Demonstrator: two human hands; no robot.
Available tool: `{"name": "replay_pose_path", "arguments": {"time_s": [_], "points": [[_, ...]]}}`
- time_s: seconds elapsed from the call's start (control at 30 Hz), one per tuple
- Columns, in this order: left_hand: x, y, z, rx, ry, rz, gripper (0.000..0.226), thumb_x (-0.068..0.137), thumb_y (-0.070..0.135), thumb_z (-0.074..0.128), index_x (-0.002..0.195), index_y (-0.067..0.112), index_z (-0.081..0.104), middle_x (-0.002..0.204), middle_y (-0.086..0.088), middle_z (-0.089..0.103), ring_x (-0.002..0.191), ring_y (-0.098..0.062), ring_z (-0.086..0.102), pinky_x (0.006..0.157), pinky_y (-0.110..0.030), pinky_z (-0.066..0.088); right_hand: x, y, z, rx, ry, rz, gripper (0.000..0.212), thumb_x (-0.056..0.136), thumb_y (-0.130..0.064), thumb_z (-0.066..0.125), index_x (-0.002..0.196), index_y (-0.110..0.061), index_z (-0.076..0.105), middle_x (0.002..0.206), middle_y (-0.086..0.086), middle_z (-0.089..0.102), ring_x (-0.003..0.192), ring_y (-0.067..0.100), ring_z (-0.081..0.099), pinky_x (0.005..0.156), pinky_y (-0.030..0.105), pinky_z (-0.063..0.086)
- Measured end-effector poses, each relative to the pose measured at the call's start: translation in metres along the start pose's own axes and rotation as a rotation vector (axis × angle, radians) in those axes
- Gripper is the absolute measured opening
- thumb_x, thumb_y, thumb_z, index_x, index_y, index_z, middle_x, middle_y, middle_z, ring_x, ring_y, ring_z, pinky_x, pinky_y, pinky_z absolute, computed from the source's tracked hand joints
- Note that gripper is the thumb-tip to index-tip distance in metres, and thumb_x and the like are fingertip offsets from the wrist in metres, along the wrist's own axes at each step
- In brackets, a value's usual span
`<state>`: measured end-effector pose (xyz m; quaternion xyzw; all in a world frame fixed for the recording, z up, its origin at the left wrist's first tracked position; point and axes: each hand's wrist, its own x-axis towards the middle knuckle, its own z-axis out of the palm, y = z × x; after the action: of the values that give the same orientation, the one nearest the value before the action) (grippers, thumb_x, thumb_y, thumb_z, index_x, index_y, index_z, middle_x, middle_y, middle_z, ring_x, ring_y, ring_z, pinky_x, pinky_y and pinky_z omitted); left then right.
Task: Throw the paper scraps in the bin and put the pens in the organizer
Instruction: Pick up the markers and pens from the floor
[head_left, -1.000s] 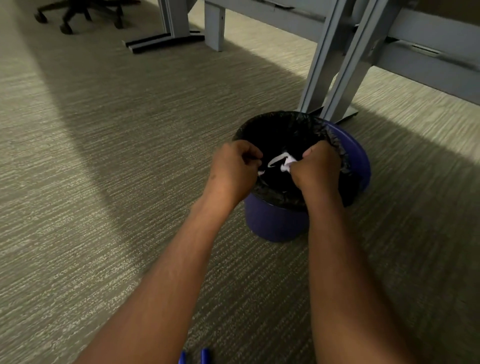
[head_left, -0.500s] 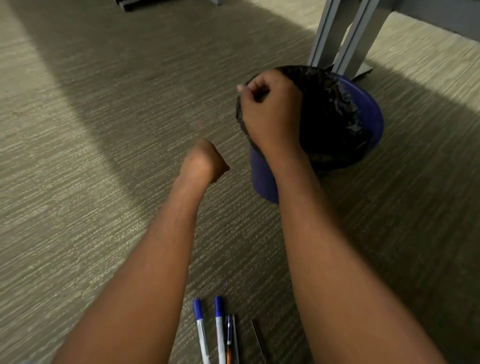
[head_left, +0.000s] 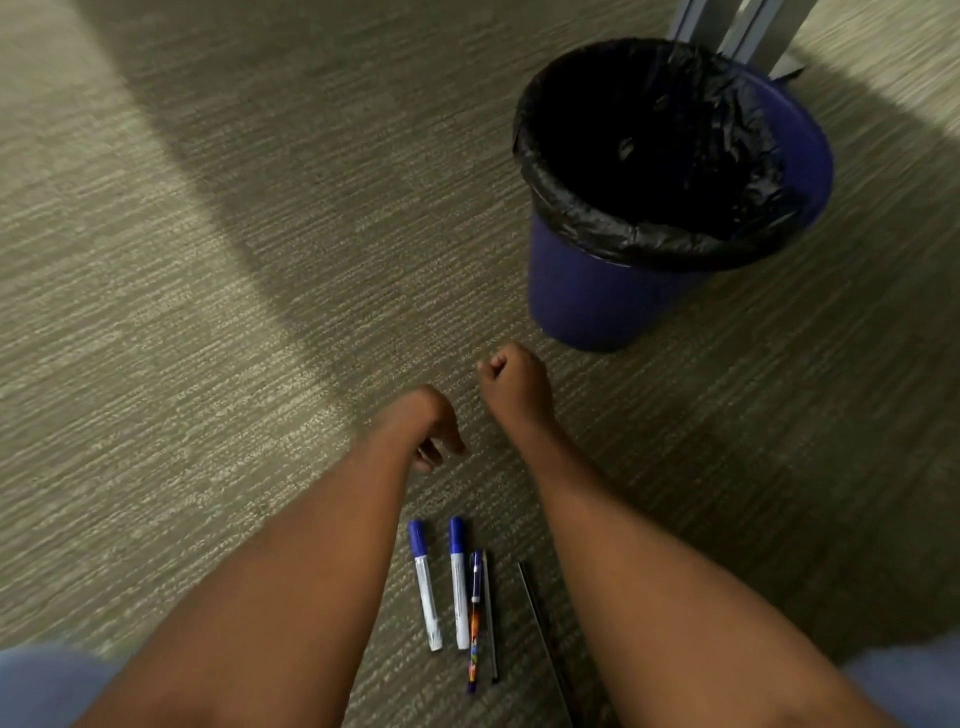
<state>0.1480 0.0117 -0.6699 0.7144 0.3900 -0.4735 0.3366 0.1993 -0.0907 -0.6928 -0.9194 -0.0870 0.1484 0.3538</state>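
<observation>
Carpet underfoot, bin (head_left: 613, 291) upper right; pens (head_left: 460, 597) lie between the forearms. Left hand (head_left: 423, 423) loosely curled, empty; right hand (head_left: 514, 382) fisted, contents hidden. Pens look next — no organizer visible.

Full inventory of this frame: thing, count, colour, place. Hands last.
bin: 1, blue, upper right on the carpet
bin liner: 1, black, folded over the bin's rim; contents too dark to tell
markers: 2, white barrels with blue caps, side by side at bottom centre
patterned pen: 1, blue and orange, just right of the markers
thin dark pens: 2, one beside the patterned pen, one apart to the right
desk legs: grey, behind the bin, top right
carpet: grey-beige, ribbed, throughout
left hand: loosely curled, empty, above the markers
right hand: closed fist, near the bin's base
</observation>
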Motion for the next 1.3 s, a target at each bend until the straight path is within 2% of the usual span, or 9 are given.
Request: {"name": "replay_pose_path", "arguments": {"time_s": [0.13, 0.3, 0.47, 0.6, 0.73, 0.8, 1.0, 1.13, 1.3], "points": [[0.008, -0.009, 0.024, -0.005, -0.033, -0.004, 0.040, 0.083, 0.018, 0.070, 0.113, -0.003, 0.055, 0.082, -0.011, 0.065, 0.065, -0.022, 0.063, 0.090, -0.038, 0.056, -0.016, 0.023, 0.014, -0.112, -0.069, 0.083, 0.018, 0.091, -0.018, 0.057, 0.104, -0.005, 0.059, 0.106, 0.014, 0.066, 0.098, 0.028, 0.063, 0.071, 0.029, 0.043], [0.013, -0.016, 0.040, 0.051, -0.015, 0.006, 0.037, 0.083, 0.025, 0.070, 0.106, -0.002, 0.058, 0.091, -0.010, 0.069, 0.091, -0.025, 0.070, 0.091, -0.039, 0.055, -0.026, 0.036, 0.022, -0.185, -0.140, 0.143, 0.023, 0.091, -0.013, 0.056, 0.111, -0.004, 0.059, 0.114, 0.015, 0.065, 0.105, 0.028, 0.062, 0.083, 0.032, 0.049], [0.014, -0.033, 0.057, 0.159, 0.148, 0.052, 0.048, 0.081, 0.034, 0.071, 0.111, -0.001, 0.059, 0.112, -0.013, 0.067, 0.103, -0.027, 0.067, 0.092, -0.040, 0.055, -0.044, 0.045, 0.026, -0.250, -0.152, 0.147, 0.026, 0.091, -0.012, 0.054, 0.114, -0.002, 0.060, 0.119, 0.018, 0.064, 0.111, 0.030, 0.060, 0.090, 0.033, 0.046], [0.014, -0.050, 0.077, 0.208, 0.237, 0.053, 0.038, 0.086, 0.031, 0.063, 0.111, 0.001, 0.064, 0.114, -0.014, 0.066, 0.104, -0.029, 0.065, 0.088, -0.036, 0.055, -0.080, 0.064, 0.034, -0.247, -0.122, 0.185, 0.028, 0.092, -0.005, 0.046, 0.117, 0.001, 0.056, 0.121, 0.022, 0.061, 0.113, 0.034, 0.057, 0.094, 0.039, 0.045], [0.011, -0.067, 0.097, 0.201, 0.409, 0.011, 0.039, 0.086, 0.033, 0.064, 0.111, 0.003, 0.063, 0.112, -0.012, 0.064, 0.089, -0.019, 0.062, 0.066, -0.026, 0.052, -0.125, 0.093, 0.038, -0.268, -0.084, 0.325, 0.031, 0.093, -0.005, 0.042, 0.121, -0.002, 0.053, 0.124, 0.020, 0.059, 0.115, 0.034, 0.056, 0.098, 0.042, 0.044], [0.008, -0.077, 0.105, 0.205, 0.451, -0.024, 0.049, 0.086, 0.040, 0.064, 0.116, 0.001, 0.060, 0.115, -0.014, 0.061, 0.092, -0.018, 0.061, 0.070, -0.025, 0.052, -0.137, 0.101, 0.038, -0.258, -0.060, 0.443, 0.036, 0.093, -0.009, 0.044, 0.128, -0.004, 0.049, 0.129, 0.019, 0.056, 0.119, 0.034, 0.053, 0.100, 0.041, 0.043], [0.005, -0.100, 0.129, -0.144, 0.360, -0.133, 0.103, 0.062, 0.060, 0.076, 0.129, -0.009, 0.039, 0.126, -0.018, 0.054, 0.115, -0.031, 0.057, 0.090, -0.037, 0.051, -0.173, 0.106, 0.042, -0.246, -0.202, 0.736, 0.067, 0.093, -0.047, 0.045, 0.150, -0.020, 0.023, 0.157, 0.013, 0.026, 0.144, 0.032, 0.025, 0.116, 0.052, 0.021], [0.007, -0.101, 0.135, -0.195, 0.294, -0.081, 0.097, 0.060, 0.066, 0.073, 0.123, -0.004, 0.049, 0.126, -0.019, 0.055, 0.108, -0.030, 0.061, 0.088, -0.037, 0.054, -0.197, 0.103, 0.050, -0.426, -0.255, 0.633, 0.061, 0.091, -0.041, 0.046, 0.143, -0.013, 0.030, 0.153, 0.016, 0.027, 0.139, 0.034, 0.028, 0.112, 0.050, 0.024], [0.008, -0.100, 0.146, -0.386, 0.351, -0.105, 0.101, 0.055, 0.051, 0.085, 0.126, -0.004, 0.036, 0.117, -0.014, 0.060, 0.105, -0.029, 0.062, 0.070, -0.030, 0.046, -0.200, 0.102, 0.053, -0.453, -0.292, 0.581, 0.056, 0.089, -0.027, 0.052, 0.138, -0.008, 0.033, 0.148, 0.019, 0.031, 0.134, 0.036, 0.034, 0.112, 0.046, 0.030]]}}
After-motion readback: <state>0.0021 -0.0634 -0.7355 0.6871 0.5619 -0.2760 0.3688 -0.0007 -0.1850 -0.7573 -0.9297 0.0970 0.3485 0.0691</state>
